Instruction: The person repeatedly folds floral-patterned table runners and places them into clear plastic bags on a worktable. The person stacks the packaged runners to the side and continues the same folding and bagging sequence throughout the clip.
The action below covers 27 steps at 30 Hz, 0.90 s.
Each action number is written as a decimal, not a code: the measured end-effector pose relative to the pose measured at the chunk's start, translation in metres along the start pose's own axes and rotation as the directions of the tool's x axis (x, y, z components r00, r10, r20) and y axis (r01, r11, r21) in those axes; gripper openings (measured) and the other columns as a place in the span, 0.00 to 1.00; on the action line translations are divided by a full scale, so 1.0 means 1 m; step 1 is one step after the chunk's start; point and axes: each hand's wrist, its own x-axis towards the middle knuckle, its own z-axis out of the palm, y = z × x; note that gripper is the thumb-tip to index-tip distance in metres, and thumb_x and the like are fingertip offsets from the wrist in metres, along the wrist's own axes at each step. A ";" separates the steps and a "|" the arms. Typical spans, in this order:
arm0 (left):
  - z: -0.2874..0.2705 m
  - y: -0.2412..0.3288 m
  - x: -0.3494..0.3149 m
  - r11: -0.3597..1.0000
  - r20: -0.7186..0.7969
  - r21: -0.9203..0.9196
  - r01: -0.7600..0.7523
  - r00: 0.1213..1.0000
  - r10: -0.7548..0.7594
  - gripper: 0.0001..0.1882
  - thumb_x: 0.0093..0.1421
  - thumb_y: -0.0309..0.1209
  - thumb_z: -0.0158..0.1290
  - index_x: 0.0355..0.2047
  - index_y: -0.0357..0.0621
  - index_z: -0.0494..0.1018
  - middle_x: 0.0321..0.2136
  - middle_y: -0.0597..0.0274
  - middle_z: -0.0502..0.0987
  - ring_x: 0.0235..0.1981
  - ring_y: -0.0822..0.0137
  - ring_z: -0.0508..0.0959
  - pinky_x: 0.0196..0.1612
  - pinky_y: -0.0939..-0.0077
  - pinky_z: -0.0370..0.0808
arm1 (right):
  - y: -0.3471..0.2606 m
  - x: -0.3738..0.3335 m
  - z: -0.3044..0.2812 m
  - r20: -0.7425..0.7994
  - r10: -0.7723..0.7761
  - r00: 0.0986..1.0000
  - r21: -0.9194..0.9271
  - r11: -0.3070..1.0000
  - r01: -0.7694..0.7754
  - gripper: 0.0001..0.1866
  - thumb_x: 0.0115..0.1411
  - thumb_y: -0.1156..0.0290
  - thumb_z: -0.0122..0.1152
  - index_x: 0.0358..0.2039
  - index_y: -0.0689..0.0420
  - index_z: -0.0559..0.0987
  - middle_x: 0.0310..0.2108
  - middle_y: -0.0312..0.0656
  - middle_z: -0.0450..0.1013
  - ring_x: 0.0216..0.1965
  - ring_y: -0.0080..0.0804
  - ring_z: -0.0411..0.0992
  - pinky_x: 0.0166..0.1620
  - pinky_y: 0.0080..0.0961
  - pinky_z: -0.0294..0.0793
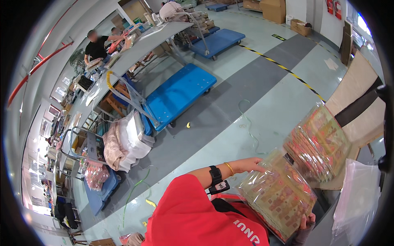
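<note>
A flat packet in clear plastic (279,192), printed in green, yellow and pink, lies tilted in front of my body. My left hand (251,165) is closed on its upper left edge, and the wrist above it wears a black band and a gold bangle. At the lower right corner, my right hand (307,221) grips the same packet, its fingers partly hidden by it. Just beyond stands a stack of similar plastic-wrapped packets (322,139). Right of my right hand lies a pile of clear plastic bags (355,197).
A large cardboard sheet (357,82) rises behind the stack. Blue platform trolleys (180,96) stand on the floor ahead, one beside white and beige bundles (127,141). Green strapping (248,123) lies loose. A person in black (96,49) is at a long table (143,43).
</note>
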 end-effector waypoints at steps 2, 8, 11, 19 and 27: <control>-0.001 0.000 -0.001 1.000 -0.021 0.008 -0.002 1.000 0.002 0.24 0.69 0.42 0.61 0.62 0.46 0.76 0.46 0.75 0.80 0.44 0.80 0.73 0.42 0.79 0.71 | -0.005 -0.001 0.007 0.028 0.012 1.000 0.011 1.000 -0.012 0.12 0.71 0.79 0.59 0.50 0.56 0.68 0.45 0.40 0.81 0.44 0.22 0.76 0.51 0.23 0.74; -0.016 0.017 -0.001 1.000 0.008 0.028 0.009 1.000 -0.009 0.26 0.68 0.44 0.62 0.62 0.50 0.76 0.44 0.79 0.78 0.41 0.82 0.71 0.36 0.82 0.67 | -0.038 0.005 0.041 0.093 -0.035 0.995 -0.091 0.995 0.044 0.10 0.72 0.79 0.58 0.51 0.58 0.69 0.49 0.41 0.80 0.49 0.24 0.75 0.55 0.24 0.73; -0.020 0.024 -0.001 0.991 -0.085 0.134 0.007 0.996 0.005 0.24 0.67 0.44 0.63 0.59 0.48 0.77 0.44 0.78 0.79 0.44 0.80 0.73 0.41 0.81 0.70 | -0.060 0.001 0.066 -0.019 0.001 1.000 -0.071 0.997 -0.003 0.13 0.72 0.77 0.57 0.54 0.60 0.69 0.51 0.42 0.79 0.51 0.26 0.75 0.57 0.26 0.73; -0.042 0.086 0.020 0.991 -0.175 0.004 -0.135 0.975 0.134 0.23 0.68 0.30 0.62 0.62 0.38 0.76 0.53 0.61 0.83 0.53 0.70 0.80 0.59 0.70 0.76 | -0.132 0.032 0.099 -0.031 -0.159 0.987 -0.130 0.980 0.153 0.09 0.70 0.77 0.64 0.48 0.59 0.75 0.36 0.31 0.71 0.39 0.17 0.69 0.44 0.20 0.71; -0.065 0.218 0.202 0.960 -0.094 -0.074 -0.272 0.960 0.264 0.17 0.67 0.30 0.64 0.53 0.39 0.76 0.44 0.61 0.84 0.42 0.68 0.85 0.44 0.74 0.82 | -0.223 0.088 0.074 -0.272 -0.497 0.824 -0.701 0.689 0.184 0.18 0.71 0.65 0.67 0.54 0.63 0.77 0.28 0.39 0.72 0.31 0.27 0.70 0.37 0.29 0.72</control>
